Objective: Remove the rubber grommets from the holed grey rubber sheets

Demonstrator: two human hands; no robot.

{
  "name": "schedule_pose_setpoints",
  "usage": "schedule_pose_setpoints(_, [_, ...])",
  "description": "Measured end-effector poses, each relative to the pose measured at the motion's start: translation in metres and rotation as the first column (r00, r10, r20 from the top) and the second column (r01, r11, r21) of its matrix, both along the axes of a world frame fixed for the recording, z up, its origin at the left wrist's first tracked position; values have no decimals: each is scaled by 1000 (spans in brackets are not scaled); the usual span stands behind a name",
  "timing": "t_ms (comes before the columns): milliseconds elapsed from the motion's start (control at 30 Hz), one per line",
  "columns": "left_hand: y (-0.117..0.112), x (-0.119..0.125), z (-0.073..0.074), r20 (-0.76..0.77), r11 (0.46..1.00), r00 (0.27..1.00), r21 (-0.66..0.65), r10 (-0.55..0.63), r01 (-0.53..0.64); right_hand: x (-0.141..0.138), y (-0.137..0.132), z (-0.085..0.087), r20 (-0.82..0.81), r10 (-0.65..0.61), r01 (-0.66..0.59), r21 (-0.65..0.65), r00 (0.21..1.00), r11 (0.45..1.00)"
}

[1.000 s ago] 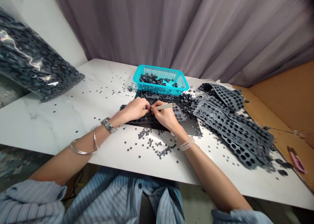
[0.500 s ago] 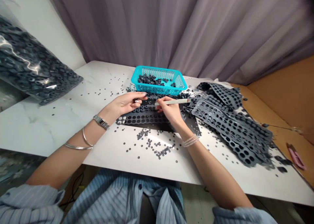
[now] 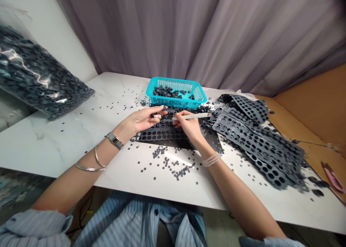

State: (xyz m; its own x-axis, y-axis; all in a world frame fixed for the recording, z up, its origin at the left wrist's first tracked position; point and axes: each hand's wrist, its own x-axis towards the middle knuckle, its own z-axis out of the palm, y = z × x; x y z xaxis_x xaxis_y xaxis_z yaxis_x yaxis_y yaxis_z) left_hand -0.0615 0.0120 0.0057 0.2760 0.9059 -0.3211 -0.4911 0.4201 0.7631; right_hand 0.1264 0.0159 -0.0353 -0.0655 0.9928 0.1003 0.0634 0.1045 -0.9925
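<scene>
My left hand (image 3: 143, 120) pinches a small black rubber piece (image 3: 164, 108) between thumb and forefinger, just in front of the turquoise basket. Its other fingers curl loosely below. In my right hand (image 3: 187, 125) is a slim white pen-like tool (image 3: 198, 115), gripped like a pencil with its tip pointing left toward my left fingers. Under both hands lies a dark rubber sheet with rows of round holes (image 3: 159, 134), on top of a black mat (image 3: 175, 144). The turquoise basket (image 3: 175, 102) holds a heap of small black rubber pieces.
Several perforated rubber sheets (image 3: 248, 142) are piled at the right. Small dark discs (image 3: 182, 172) lie scattered over the white table (image 3: 119, 175). A clear bag of black rubber pieces (image 3: 40, 74) stands at the left. A pink cutter (image 3: 333, 178) is at the far right.
My left hand has moved slightly right, closer to the tool's tip. My right hand keeps its grip on the tool. The whole view has shifted a little.
</scene>
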Motion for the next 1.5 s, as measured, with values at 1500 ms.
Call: schedule_pose_setpoints(1500, [5, -22, 9, -535, 900, 808, 435, 246, 15, -12, 6, -9, 243, 66, -95, 109, 968, 990])
